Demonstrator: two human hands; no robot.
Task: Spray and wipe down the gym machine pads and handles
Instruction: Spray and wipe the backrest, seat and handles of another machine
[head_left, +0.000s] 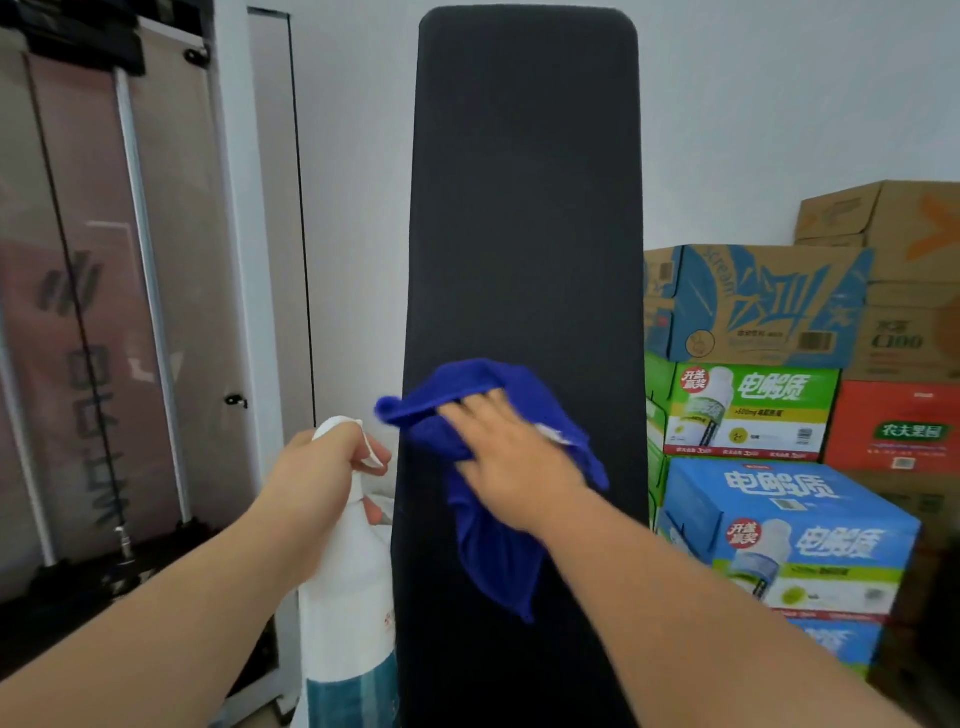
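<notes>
One pad (524, 182) is in the middle of its wipe, by my reckoning: the right hand (511, 447) lies flat, fingers straight, pressing a blue cloth (498, 561) on the pad's lower middle, and the long stretch above that hand looks not yet reached. Just left of it, beside the pad's edge, the left hand (317, 483) curls round the neck of a white spray bottle (345, 597), a finger at the trigger. No handles show, so those seem left to do.

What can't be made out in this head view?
Head view:
Tall black padded backrest: lower end cut off by the bottom edge; a patch hidden under the blue microfibre cloth and right hand.
White plastic spray bottle: base cut off below, nozzle partly covered by the left hand, label blurred.
Wetness of the backrest: unreadable on black.
</notes>
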